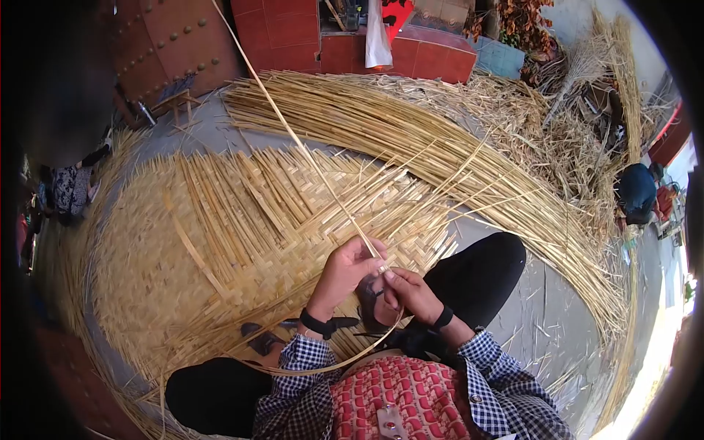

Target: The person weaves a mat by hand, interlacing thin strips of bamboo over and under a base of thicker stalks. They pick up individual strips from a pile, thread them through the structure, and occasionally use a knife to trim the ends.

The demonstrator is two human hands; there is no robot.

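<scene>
A long, pale reed strip runs from the top edge of the view down to my hands. My left hand is closed on it, thumb and fingers pinching it in front of my body. Just to the right, my right hand grips the same strip, its fingertips close to the left ones. Beyond the right hand the strip bends down and curves back left across my lap. Under and ahead of my hands lies a woven reed mat, with several unwoven reed ends lying side by side on it.
A broad band of loose reeds curves behind the mat and down the right. Dry husks are heaped beyond it. Red tiled blocks and a studded door stand at the back. Another person is at the far right.
</scene>
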